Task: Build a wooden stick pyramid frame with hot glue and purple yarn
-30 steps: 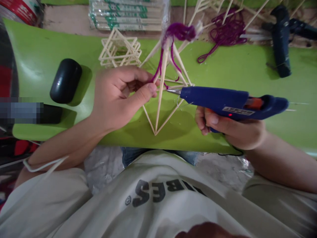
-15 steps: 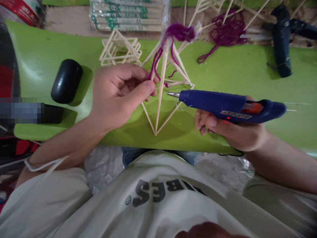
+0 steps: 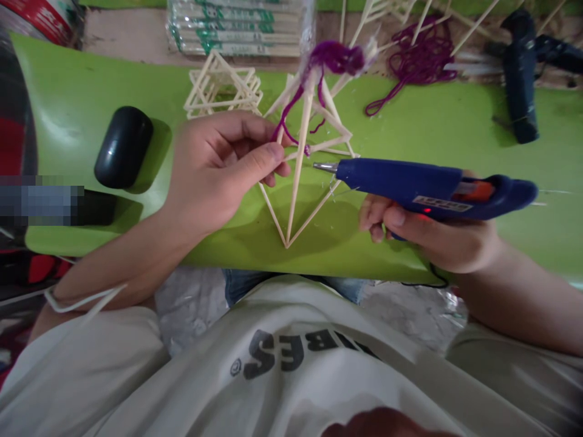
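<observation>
A frame of pale wooden sticks [image 3: 297, 176] stands on the green table, purple yarn [image 3: 334, 57] bunched at its peak with strands hanging down. My left hand [image 3: 218, 167] is closed at the frame's left side, thumb and fingers pinching a stick and a yarn strand; the exact grip is partly hidden. In my right hand [image 3: 437, 240] is a blue hot glue gun [image 3: 401, 182], its red light lit. Its metal nozzle points left, just right of the frame's front stick and near a yarn knot [image 3: 307, 150]. Thin glue strings hang below the nozzle.
Behind the frame sit a smaller stick lattice [image 3: 223, 88] and wrapped chopsticks [image 3: 239, 27]. A purple yarn pile [image 3: 421, 51] and a dark-handled tool [image 3: 521, 79] lie back right. To the left are a black rounded object [image 3: 122, 147] and a green tabletop [image 3: 59, 109].
The glue gun has shifted slightly right, its nozzle drawing a little away from the knot. Inner sticks and the knot have risen slightly in the frame. My left hand keeps its pinch.
</observation>
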Demonstrator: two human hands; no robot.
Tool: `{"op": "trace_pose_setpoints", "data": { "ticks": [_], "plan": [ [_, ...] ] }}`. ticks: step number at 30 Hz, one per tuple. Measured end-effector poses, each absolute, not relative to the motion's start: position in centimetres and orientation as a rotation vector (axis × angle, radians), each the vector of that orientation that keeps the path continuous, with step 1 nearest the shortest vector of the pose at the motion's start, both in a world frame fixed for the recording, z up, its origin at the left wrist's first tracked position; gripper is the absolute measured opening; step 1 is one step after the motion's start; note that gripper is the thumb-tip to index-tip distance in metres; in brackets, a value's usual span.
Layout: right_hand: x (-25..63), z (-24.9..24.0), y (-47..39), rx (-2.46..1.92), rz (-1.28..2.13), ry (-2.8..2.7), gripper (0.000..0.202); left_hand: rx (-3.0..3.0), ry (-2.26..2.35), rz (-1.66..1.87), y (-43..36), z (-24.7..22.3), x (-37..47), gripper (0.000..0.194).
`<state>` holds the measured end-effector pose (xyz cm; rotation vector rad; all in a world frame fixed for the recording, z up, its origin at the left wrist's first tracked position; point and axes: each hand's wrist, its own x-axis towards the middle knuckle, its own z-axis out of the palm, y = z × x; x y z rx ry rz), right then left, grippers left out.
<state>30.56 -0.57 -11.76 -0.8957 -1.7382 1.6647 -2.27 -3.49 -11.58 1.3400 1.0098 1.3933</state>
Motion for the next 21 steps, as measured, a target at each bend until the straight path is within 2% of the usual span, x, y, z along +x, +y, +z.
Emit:
{"op": "trace_pose_setpoints", "data": {
  "ticks": [6,21],
  "plan": [
    [30.8,-11.9,-0.2,-0.823,1.651,-1.786,0.011,1.237,0.996,1.428,-3.7,-11.2,-1.7,0.01],
    [29.7,-11.7,-0.4,-0.692,1.725,-1.694,0.016,1.197,0.973,1.421,-3.8,-10.9,-1.6,0.011]
  ]
}}
